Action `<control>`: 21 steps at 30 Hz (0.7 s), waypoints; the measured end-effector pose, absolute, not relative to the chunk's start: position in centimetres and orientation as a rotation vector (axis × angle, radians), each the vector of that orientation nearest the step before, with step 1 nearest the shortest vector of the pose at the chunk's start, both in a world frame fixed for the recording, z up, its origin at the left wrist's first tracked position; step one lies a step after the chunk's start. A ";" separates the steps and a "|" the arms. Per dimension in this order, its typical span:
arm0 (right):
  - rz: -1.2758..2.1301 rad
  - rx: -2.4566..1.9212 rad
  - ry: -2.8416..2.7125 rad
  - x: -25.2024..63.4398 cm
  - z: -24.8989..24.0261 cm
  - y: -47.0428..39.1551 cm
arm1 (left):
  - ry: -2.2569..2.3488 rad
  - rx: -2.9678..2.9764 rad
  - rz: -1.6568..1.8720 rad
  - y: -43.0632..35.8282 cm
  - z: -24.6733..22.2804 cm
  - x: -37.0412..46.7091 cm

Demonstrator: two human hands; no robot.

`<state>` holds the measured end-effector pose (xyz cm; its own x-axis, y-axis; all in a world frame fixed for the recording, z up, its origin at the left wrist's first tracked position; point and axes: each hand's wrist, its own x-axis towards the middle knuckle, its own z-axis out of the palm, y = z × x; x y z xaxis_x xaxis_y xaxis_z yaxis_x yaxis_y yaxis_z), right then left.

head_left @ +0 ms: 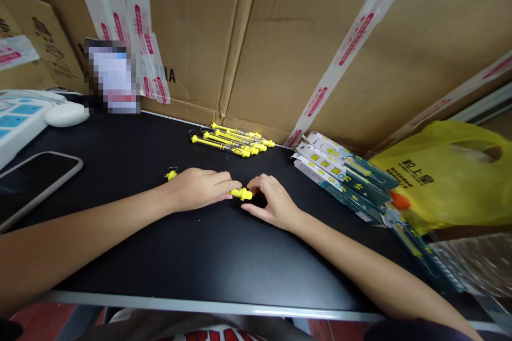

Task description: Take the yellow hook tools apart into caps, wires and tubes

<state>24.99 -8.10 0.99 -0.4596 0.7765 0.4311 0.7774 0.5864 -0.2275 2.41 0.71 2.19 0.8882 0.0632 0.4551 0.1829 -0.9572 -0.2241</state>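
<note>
1. Two devices lie at the far left of the black table (160, 256): a white power strip (18, 117) with blue sockets, and nearer the person a smartphone (34, 181) lying flat with its screen dark. A white rounded object (66, 114), perhaps a mouse, rests just beside the strip.
2. Behind them stand cardboard boxes (280, 37) sealed with white-and-red tape, forming a wall along the table's back edge.
3. The left hand (198, 188) lies palm down on the table, its fingers closed over a yellow tube-shaped tool (241, 193). One yellow end (172, 175) with a small wire ring shows just beside the wrist; whether it belongs to the same piece cannot be told.
4. The yellow tool lies flat near the middle of the table, its right end sticking out between the two hands.
5. The right hand (272, 203) pinches that exposed end with thumb and forefinger, the other fingers curled loosely.
6. Farther back, a small pile of similar yellow tools (232, 141) lies near the boxes.
7. To the right, dark green retail packets (344, 176) are fanned out in a stack.
8. At the far right sits a yellow plastic bag (444, 181), with clear plastic wrapping (476, 264) in front of it.
</note>
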 end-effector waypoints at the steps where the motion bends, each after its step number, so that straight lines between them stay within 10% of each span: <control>1: 0.006 -1.251 -2.335 25.0 1.1 -8.1 | -0.184 -2.794 -0.669 0.7 2.2 2.4; 21: -0.022 -1.264 -2.328 25.0 1.2 -8.2 | -0.183 -2.790 -0.679 0.8 2.2 2.4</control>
<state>25.02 -8.17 1.20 -0.4530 0.7847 0.4231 0.7927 0.5717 -0.2115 2.43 0.78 2.17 0.8826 0.0593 0.4663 0.1828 -0.9572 -0.2243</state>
